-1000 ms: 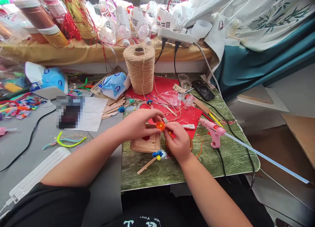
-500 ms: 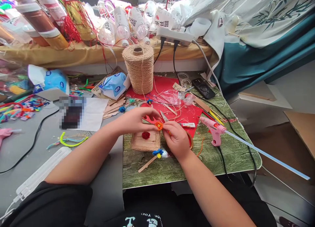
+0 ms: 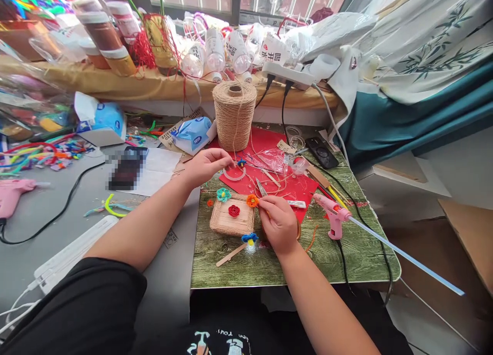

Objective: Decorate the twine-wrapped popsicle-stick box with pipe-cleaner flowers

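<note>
A: Where are the two hands?

B: The right hand (image 3: pixel 280 225) pinches the orange flower (image 3: pixel 252 201) at the far right corner of the shallow box (image 3: pixel 231 227). Whether this flower touches the rim, I cannot tell. The left hand (image 3: pixel 208 167) is behind the box, near the edge of the red sheet (image 3: pixel 273 139), with its fingers curled together. If it grips something, I cannot tell.

A: What is around the box?

B: The teal flower (image 3: pixel 223 194) is at its far left corner and the red flower (image 3: pixel 233 211) lies inside. The blue flower (image 3: pixel 249 237) is at its near right corner, where the wooden stick (image 3: pixel 231 255) slants toward the front edge of the green bench (image 3: pixel 265 273).

A: Is there room for moving?

B: In front of the stick, a strip of bench top shows. On the right it is tighter: scissors (image 3: pixel 261 188) lie partly under the right hand, and the pink glue gun (image 3: pixel 334 216) is beyond, with its long glue stick (image 3: pixel 408 256) passing out over the bench's right edge. Behind, the twine spool (image 3: pixel 234 121) stands upright.
</note>
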Action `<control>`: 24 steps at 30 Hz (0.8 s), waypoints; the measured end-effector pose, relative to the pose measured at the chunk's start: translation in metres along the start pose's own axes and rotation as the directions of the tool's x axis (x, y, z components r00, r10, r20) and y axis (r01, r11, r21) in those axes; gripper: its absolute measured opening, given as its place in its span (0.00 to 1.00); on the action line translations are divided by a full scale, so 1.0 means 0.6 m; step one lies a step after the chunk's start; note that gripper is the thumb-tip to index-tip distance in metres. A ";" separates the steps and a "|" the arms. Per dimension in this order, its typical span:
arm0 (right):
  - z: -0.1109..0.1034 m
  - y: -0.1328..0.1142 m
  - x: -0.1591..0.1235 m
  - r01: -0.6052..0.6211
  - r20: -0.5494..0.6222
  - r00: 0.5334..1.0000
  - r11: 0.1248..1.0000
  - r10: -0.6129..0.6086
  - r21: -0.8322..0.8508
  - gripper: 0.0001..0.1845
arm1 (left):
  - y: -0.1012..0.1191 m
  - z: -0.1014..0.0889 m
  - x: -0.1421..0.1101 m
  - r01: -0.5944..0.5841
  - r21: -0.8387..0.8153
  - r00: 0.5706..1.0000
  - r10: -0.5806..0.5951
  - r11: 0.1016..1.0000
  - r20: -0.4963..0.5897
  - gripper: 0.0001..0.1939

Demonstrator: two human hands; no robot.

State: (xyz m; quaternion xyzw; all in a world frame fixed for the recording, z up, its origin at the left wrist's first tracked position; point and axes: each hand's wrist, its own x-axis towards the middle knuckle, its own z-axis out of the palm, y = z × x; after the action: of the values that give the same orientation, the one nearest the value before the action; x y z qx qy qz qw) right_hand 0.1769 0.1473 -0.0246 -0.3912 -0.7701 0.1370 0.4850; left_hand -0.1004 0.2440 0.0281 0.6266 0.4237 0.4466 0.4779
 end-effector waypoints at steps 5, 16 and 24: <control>-0.002 -0.004 0.002 0.002 -0.018 1.000 1.000 -0.002 0.004 0.12 | 0.005 0.017 -0.011 0.080 0.017 0.959 -0.082 0.997 0.271 0.23; -0.001 -0.007 0.003 -0.026 -0.017 1.000 1.000 0.026 -0.012 0.10 | -0.015 0.005 -0.007 0.217 -0.047 0.889 -0.177 0.975 0.422 0.29; -0.001 -0.010 0.006 -0.041 -0.009 0.999 0.999 0.041 0.002 0.10 | 0.071 -0.062 -0.021 -0.007 0.230 0.634 -0.174 0.973 0.754 0.51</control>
State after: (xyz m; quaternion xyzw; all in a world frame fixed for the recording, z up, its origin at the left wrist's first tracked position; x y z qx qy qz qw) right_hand 0.1738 0.1459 -0.0186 -0.4070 -0.7596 0.1461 0.4858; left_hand -0.1349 0.2323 0.0733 0.7836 0.2534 0.0670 0.5633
